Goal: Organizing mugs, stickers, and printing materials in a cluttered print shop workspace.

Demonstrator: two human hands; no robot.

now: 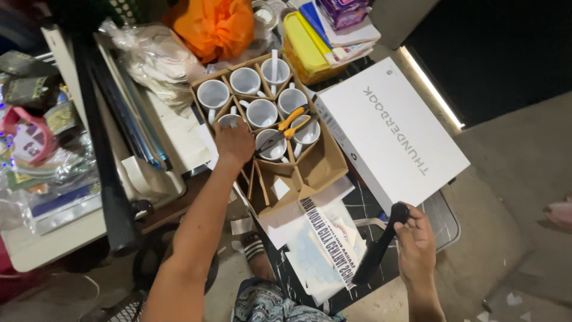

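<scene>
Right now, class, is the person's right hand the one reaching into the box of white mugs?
No: the left hand rests on a mug in the cardboard box, while the right hand holds a black tool.

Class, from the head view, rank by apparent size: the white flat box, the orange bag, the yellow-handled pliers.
1. White flat box
2. Orange bag, partly cut off at the frame edge
3. Pliers

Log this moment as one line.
left hand: on mug in divided box | right hand: grips black tool | pliers: across mugs
</scene>
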